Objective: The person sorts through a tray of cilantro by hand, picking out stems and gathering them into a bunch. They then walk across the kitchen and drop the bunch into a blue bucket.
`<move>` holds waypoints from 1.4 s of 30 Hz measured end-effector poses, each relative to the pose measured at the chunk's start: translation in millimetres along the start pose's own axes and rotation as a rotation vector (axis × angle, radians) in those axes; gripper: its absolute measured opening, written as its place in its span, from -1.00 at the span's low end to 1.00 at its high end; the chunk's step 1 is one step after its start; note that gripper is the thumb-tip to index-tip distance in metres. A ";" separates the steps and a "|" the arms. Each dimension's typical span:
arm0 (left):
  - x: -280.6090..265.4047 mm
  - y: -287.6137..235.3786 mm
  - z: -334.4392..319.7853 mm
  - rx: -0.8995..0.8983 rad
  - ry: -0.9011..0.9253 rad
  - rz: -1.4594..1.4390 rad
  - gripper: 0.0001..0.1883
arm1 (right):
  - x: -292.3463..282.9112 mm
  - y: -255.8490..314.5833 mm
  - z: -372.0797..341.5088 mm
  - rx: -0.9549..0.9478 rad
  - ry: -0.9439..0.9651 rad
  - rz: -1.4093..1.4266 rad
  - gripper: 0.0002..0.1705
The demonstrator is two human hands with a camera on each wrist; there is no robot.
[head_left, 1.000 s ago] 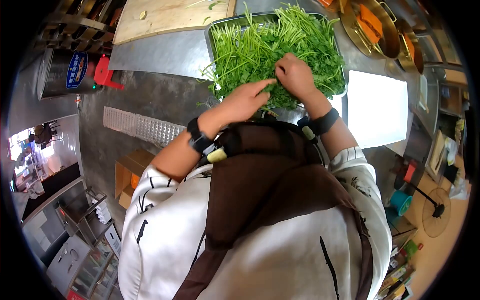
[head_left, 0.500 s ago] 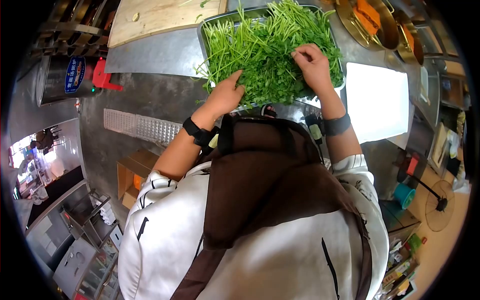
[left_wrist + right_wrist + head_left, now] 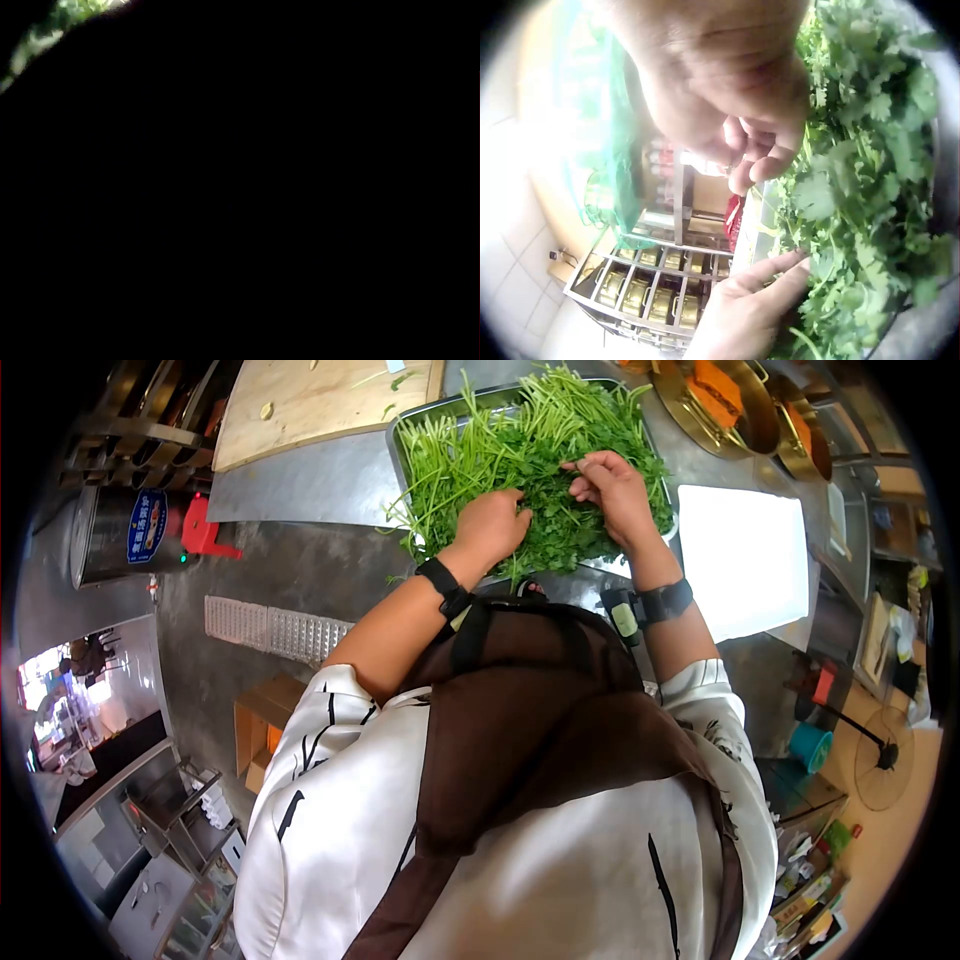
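Observation:
Leafy green herbs (image 3: 550, 510) with pale stems fill a metal tray (image 3: 396, 448) in the head view. The left hand (image 3: 490, 528) is at the near leaves. In the right wrist view, that left hand's (image 3: 750, 304) fingertips pinch at a leaf (image 3: 821, 262). The right hand (image 3: 618, 498) hovers over the leaves, fingers bent and fingertips close together; seen from its wrist, the right hand (image 3: 731, 90) is beside the leaves, and whether a small piece lies between the fingertips is unclear. The left wrist view is almost wholly dark, with a little blurred green in one corner.
A wooden board (image 3: 320, 405) lies left of the tray. Brass-coloured pans (image 3: 745, 432) with orange pieces stand to the right, above a white container (image 3: 745, 560). A red object (image 3: 205, 528) is beside a metal drum (image 3: 105, 540) at left.
The left hand has moved right and upward over the leaves since half a second ago, its pointing finger now drawn in. The right hand, earlier near the left, has moved apart to the right.

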State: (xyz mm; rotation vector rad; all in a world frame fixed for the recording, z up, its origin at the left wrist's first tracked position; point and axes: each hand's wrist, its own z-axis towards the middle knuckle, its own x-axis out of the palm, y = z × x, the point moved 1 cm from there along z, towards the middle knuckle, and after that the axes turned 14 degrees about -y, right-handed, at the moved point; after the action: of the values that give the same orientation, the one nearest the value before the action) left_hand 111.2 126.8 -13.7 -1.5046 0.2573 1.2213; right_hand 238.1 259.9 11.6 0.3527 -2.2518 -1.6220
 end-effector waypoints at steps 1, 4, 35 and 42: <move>4.2 -1.1 2.0 0.009 0.003 -0.004 -0.68 | -0.8 0.2 -0.3 0.012 -0.012 0.028 -0.87; 9.7 -4.3 5.8 0.005 -0.069 -0.042 -0.71 | -3.8 0.2 -0.9 0.013 -0.014 0.039 -0.87; -81.2 -20.6 16.5 -0.431 0.103 -0.939 -0.62 | 31.9 57.4 -9.6 -0.291 0.199 -0.078 -0.90; -69.0 -14.6 26.7 -0.356 -0.036 -0.807 -0.82 | 43.8 48.5 -5.7 -0.201 0.272 -0.126 -0.77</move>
State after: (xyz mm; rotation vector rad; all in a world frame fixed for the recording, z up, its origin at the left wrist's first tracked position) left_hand 76.9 123.6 53.5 -1.6384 -0.5786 0.6487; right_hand 200.6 253.1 65.0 0.6309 -1.8821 -1.7281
